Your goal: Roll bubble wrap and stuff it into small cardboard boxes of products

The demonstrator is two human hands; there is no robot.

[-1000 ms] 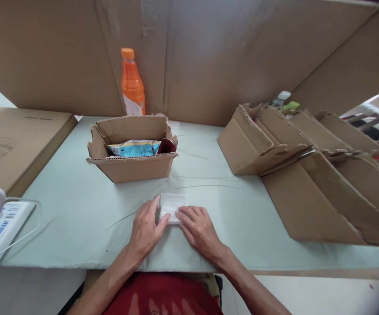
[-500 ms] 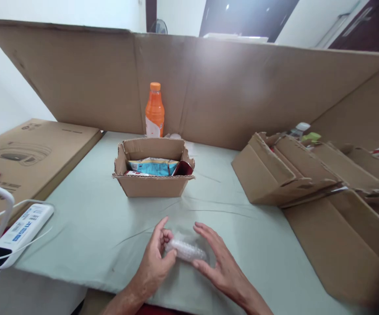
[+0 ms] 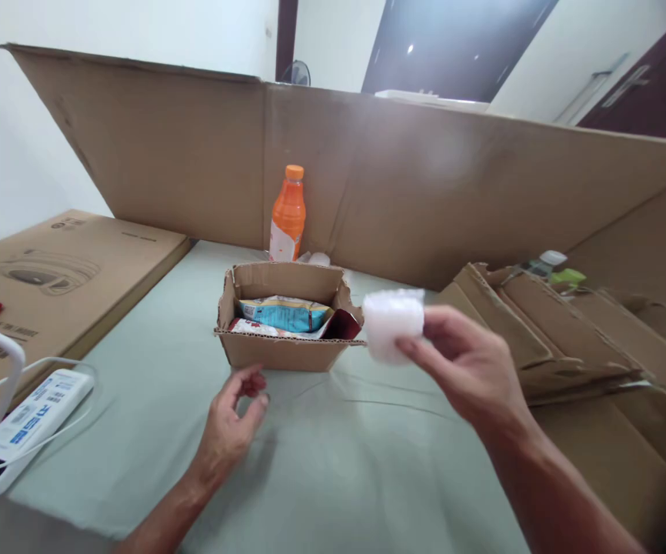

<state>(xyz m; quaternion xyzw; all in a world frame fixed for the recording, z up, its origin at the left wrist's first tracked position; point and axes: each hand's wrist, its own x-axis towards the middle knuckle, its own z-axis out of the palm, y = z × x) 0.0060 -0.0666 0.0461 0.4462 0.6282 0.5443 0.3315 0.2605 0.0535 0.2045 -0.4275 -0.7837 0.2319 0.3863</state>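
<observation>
My right hand (image 3: 471, 362) is closed on a small white, translucent roll of bubble wrap (image 3: 391, 327), pinched between thumb and fingers. The roll is raised just right of a small open cardboard box (image 3: 281, 356) and is slightly blurred. Inside that box lie a blue snack packet (image 3: 284, 314), a white and red packet (image 3: 252, 328) and a dark red packet (image 3: 343, 325). My left hand (image 3: 234, 412) hovers by the box's front left corner, fingers loosely bent and thumb apart, with nothing in it.
An orange drink bottle (image 3: 288, 215) stands behind the box, against a tall cardboard screen (image 3: 454, 177). Several open cardboard boxes (image 3: 541, 323) crowd the right side. To the left are a flat carton (image 3: 91, 285) and a white power strip (image 3: 38, 415) with cables.
My right hand has lifted the bubble wrap roll off the table, up and to the right beside the box. My left hand has let go of it and moved left and forward.
</observation>
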